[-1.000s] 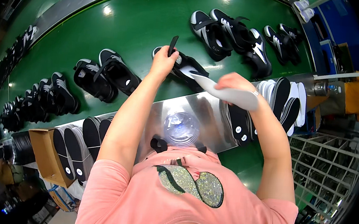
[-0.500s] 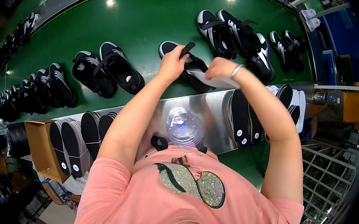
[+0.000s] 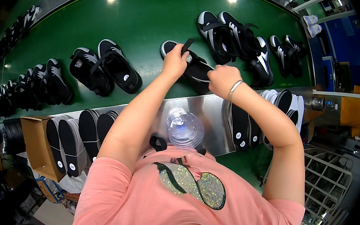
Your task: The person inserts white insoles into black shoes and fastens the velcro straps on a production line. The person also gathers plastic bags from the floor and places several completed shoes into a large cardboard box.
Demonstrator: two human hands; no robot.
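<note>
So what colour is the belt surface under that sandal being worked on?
Green: the conveyor belt under the black sandal shows plainly in the head view.

Right hand (image 3: 221, 79) covers the middle of the black sandal (image 3: 193, 66); fingertips not visible. Far-left shoe row (image 3: 4, 95) too dark and small to resolve.

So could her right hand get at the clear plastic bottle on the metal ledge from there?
Probably yes: the clear plastic bottle stands uncovered just below the right hand, nothing between them, though that hand is on the black sandal.
</note>
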